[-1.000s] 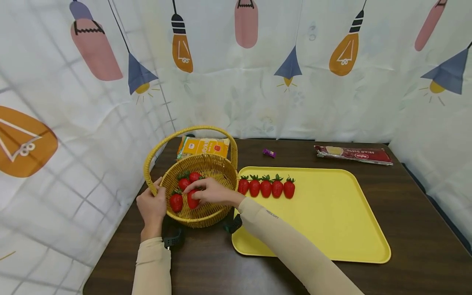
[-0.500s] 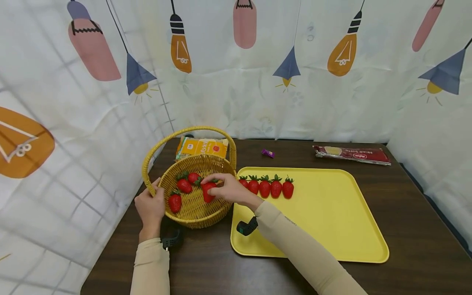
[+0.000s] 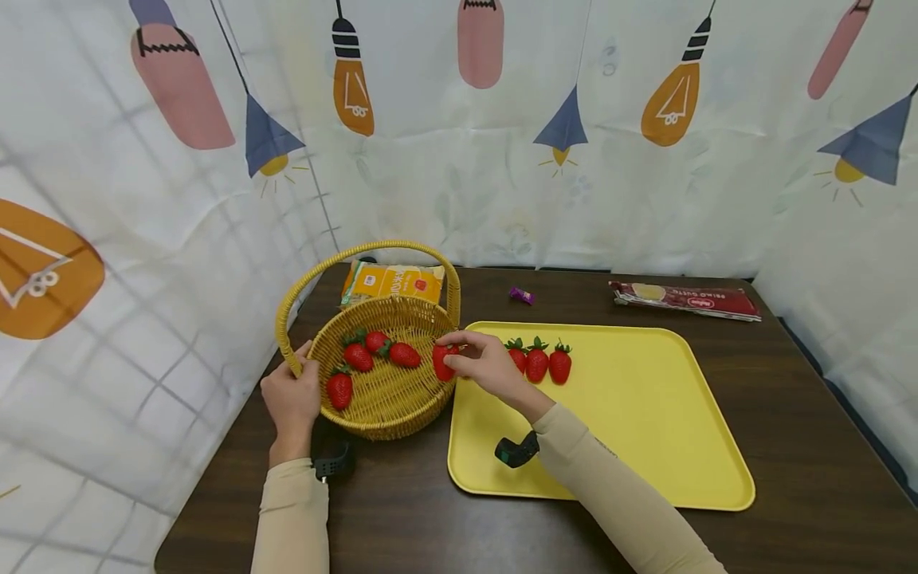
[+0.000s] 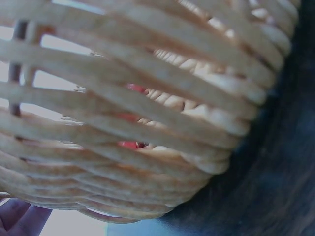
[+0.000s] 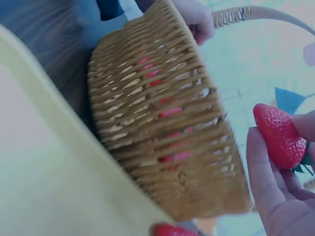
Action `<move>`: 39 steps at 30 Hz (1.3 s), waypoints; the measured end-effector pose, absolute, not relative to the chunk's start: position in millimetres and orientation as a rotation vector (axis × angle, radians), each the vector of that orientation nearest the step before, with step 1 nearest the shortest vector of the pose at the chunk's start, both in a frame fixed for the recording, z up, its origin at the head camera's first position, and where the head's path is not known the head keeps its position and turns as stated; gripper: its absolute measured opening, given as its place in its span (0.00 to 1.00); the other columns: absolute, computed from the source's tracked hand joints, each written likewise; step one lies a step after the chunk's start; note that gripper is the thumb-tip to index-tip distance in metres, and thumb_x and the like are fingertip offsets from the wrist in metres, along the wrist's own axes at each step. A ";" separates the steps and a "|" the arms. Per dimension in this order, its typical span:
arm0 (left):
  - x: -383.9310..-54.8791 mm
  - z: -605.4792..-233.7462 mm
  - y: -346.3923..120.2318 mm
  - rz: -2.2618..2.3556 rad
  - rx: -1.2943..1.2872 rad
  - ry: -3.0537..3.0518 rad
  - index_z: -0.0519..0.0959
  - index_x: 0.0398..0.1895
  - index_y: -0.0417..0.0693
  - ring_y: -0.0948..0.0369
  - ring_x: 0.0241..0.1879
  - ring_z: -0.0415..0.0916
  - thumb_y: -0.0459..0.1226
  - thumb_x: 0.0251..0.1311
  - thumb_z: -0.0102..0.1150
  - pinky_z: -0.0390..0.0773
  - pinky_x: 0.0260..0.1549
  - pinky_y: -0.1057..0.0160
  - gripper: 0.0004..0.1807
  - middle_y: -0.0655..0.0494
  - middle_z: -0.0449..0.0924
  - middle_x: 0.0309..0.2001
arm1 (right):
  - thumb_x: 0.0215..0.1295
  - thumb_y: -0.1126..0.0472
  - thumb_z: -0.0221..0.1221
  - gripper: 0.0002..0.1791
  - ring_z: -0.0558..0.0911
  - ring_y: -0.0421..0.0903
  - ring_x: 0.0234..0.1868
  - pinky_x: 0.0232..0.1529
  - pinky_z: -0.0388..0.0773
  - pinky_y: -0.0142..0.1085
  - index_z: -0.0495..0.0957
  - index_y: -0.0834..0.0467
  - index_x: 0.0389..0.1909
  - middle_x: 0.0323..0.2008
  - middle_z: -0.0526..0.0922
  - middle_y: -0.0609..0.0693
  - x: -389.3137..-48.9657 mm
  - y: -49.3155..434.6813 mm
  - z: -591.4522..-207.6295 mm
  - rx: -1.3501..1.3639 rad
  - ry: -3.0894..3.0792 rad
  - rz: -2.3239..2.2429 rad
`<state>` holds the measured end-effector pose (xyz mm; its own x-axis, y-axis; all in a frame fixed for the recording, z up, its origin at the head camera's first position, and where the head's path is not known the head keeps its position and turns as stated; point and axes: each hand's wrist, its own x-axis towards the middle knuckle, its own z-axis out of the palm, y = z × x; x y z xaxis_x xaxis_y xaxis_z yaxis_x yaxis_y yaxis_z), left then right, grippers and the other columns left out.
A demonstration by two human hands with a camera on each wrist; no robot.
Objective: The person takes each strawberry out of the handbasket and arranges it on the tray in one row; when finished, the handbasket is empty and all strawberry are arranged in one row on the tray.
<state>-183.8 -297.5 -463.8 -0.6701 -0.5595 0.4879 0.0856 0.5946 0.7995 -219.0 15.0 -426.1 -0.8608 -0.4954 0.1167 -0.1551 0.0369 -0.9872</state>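
Right hand [image 3: 484, 365] has its grip pinched on a strawberry [image 3: 444, 363], thumb on one side and fingers on the other, right at the right-hand rim of the wicker basket [image 3: 387, 426]. The basket's side sits just beside the yellow tray [image 3: 631, 430]; can't tell if they actually touch. Plenty of room on the tray, tbh: its surface spreads wide to the right of the row of strawberries [image 3: 537, 365] lined up near the far edge, and on toward its near edge. Left hand [image 3: 292, 399] has its grip curled around the base of the basket handle [image 3: 283, 327], over on the left rim.

As for direction, the held strawberry's long axis runs roughly up-and-down in the head view, tip low. In the right wrist view it slants, tip upper left, leaves lower right. Four more strawberries [image 3: 358, 358] lie in the basket.
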 end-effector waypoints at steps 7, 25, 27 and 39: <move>-183.6 -461.9 -298.9 -1.081 0.371 -2.068 0.73 0.10 0.41 0.69 0.15 0.61 0.31 0.58 0.52 0.54 0.13 0.68 0.17 0.54 0.86 0.46 | 0.65 0.70 0.58 0.19 0.80 0.52 0.43 0.46 0.80 0.45 0.75 0.65 0.58 0.57 0.77 0.60 -212.9 46.9 -436.8 -0.657 2.094 -1.940; -184.2 -462.7 -298.0 -1.099 0.373 -2.076 0.80 0.15 0.36 0.68 0.12 0.49 0.31 0.59 0.51 0.48 0.13 0.68 0.16 0.53 0.86 0.46 | 0.66 0.66 0.60 0.16 0.80 0.49 0.42 0.39 0.80 0.36 0.79 0.62 0.54 0.52 0.80 0.60 -201.1 142.7 -466.8 -0.628 2.397 -1.912; -184.3 -462.7 -297.5 -1.103 0.372 -2.078 0.82 0.16 0.35 0.68 0.12 0.48 0.31 0.59 0.51 0.48 0.13 0.68 0.16 0.52 0.86 0.46 | 0.65 0.68 0.60 0.16 0.80 0.49 0.43 0.39 0.80 0.34 0.78 0.63 0.54 0.53 0.78 0.61 -201.9 149.9 -469.9 -0.599 2.415 -1.955; -185.8 -464.3 -298.0 -1.094 0.382 -2.078 0.79 0.14 0.35 0.68 0.11 0.51 0.31 0.59 0.52 0.50 0.12 0.68 0.16 0.52 0.86 0.45 | 0.66 0.63 0.61 0.19 0.83 0.39 0.41 0.41 0.80 0.30 0.76 0.67 0.55 0.50 0.80 0.49 -207.3 192.3 -474.8 -0.283 2.396 -2.226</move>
